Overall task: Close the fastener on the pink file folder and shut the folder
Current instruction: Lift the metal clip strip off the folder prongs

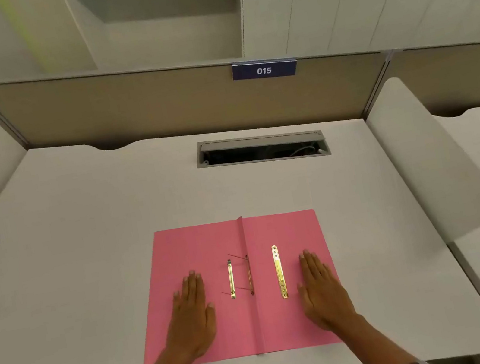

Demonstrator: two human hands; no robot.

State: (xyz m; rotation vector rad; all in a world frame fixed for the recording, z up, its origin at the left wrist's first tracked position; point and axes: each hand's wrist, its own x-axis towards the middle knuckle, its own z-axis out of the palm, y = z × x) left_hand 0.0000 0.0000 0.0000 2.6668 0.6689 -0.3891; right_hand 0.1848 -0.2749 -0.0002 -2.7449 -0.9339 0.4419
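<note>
The pink file folder [232, 240] lies open and flat on the desk near its front edge, spine running away from me. By the spine sits the fastener base [249, 275] with thin prongs sticking out to the left. A gold bar [231, 279] lies on the left flap, and a longer loose gold bar [279, 272] lies on the right flap. My left hand [192, 315] rests flat, palm down, on the left flap. My right hand [323, 290] rests flat on the right flap. Neither hand holds anything.
A grey desk [86, 255] carries the folder. An open cable hatch [262, 149] is set into the desk behind the folder. A partition with a blue "015" label [264, 70] stands at the back. Curved side dividers [432, 159] flank the desk.
</note>
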